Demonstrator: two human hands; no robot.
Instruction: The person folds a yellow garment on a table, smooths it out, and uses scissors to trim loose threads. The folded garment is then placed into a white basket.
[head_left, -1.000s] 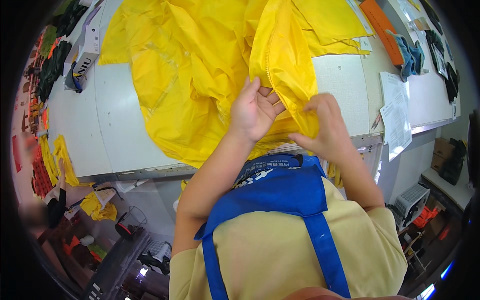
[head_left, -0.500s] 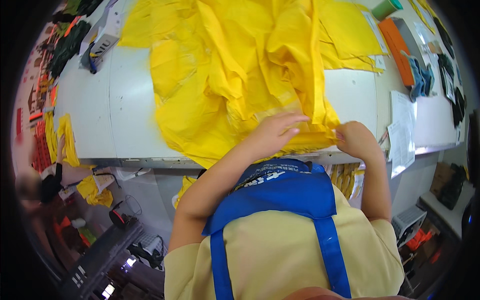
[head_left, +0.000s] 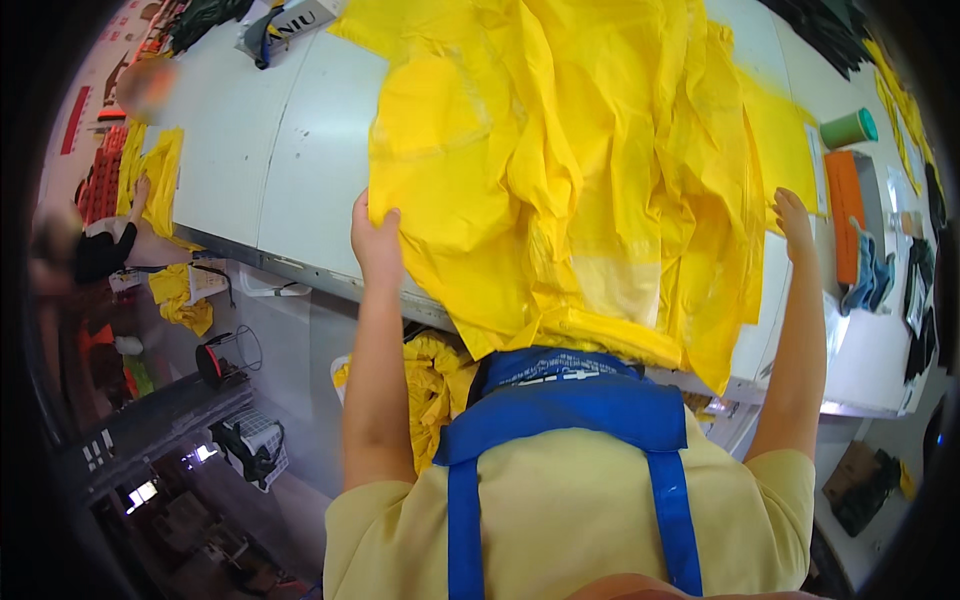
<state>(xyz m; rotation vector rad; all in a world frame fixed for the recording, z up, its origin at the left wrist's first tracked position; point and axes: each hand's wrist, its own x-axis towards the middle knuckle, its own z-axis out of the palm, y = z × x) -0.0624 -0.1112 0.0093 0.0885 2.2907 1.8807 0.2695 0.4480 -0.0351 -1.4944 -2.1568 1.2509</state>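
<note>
Spreading across the upper middle of the head view, a large, bright-yellow sheet of thin, glossy fabric [head_left: 590, 180] is covering much of a white-panelled tabletop [head_left: 220, 170]. Its left part is lying fairly flat, showing faint creases, while its middle and right are rising in long, loose folds that are running from top to bottom of the frame. A pale, whitish patch [head_left: 615, 285] is showing low, right of centre. The lower border is reaching the table's near edge, just above the wearer's blue cloth apron [head_left: 565, 415], and is ending in a point at lower right.

At centre left, the bare left hand [head_left: 378, 240] is pinching the yellow fabric's left edge, its thumb lying on top. At the right, the bare right hand [head_left: 795, 220] is holding nothing visible; its fingers are standing loosely apart, near a flat yellow fabric piece [head_left: 785, 140], and whether they are touching it I cannot tell. Toward the upper right, a green cylindrical roll [head_left: 845, 130] is resting near a long orange block-shaped object [head_left: 845, 215], and a crumpled blue cloth [head_left: 870, 270] is lying against that.
</note>
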